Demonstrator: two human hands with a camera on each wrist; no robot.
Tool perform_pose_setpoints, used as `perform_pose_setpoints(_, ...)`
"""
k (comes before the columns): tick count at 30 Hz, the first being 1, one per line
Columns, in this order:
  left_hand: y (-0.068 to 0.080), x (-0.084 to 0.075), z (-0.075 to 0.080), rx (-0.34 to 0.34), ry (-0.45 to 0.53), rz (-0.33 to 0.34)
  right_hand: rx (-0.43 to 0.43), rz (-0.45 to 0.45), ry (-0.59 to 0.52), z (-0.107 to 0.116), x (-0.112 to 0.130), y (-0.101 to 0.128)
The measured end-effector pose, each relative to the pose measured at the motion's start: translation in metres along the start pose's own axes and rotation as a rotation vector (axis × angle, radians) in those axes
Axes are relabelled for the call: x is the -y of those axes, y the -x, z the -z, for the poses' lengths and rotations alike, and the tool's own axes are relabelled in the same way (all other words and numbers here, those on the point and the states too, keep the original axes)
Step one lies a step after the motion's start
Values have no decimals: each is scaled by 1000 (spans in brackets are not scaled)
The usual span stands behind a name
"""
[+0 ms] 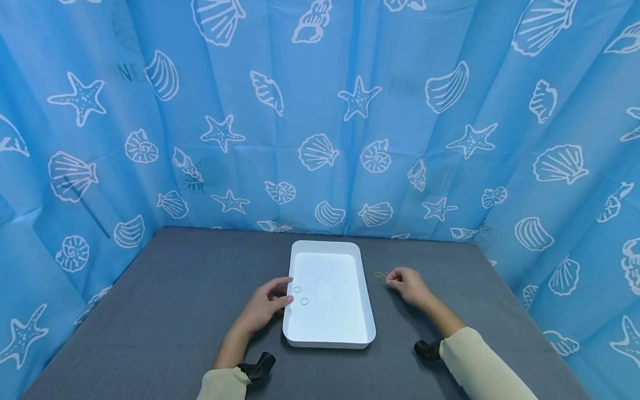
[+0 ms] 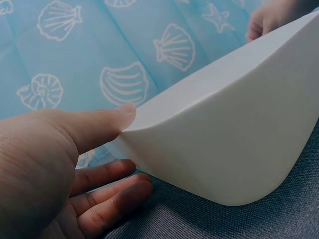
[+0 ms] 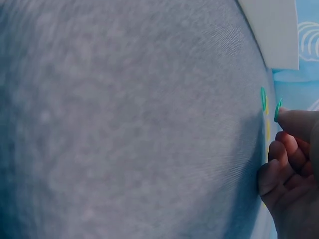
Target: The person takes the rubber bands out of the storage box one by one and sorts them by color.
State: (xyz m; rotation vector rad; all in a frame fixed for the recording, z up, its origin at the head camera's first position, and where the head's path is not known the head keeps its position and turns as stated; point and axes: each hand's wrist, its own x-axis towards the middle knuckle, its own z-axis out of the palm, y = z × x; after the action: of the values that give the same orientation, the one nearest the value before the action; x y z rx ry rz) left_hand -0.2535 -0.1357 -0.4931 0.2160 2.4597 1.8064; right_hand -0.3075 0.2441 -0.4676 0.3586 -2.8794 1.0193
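Currently the work appears to be moving small rings from the table (image 1: 175, 311) into the white tray (image 1: 367, 311), a few done and more to go. The left hand (image 1: 265, 305) steadies the tray, thumb on its rim, fingers loosely extended against its side. The right hand (image 1: 407, 284) has its fingers curled at the loose rings (image 1: 382, 275) just right of the tray; whether one is pinched cannot be told. Next call: a fine fingertip pinch, then a short carry left. The tray holds two rings (image 1: 300, 295) near its left wall.
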Motion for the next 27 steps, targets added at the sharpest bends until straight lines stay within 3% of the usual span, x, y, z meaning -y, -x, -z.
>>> perform_pose_setpoints(6, 0, 0, 0, 6, 11, -5, -33, -16, 57, -1, -3, -1)
perform_pose_setpoints(15, 1, -1, 0, 0, 2, -2, -14, -92, 132, -3, -4, -7)
perform_pose_setpoints(27, 2, -2, -1, -1, 3, -17, -36, -93, 155, -3, -1, -9)
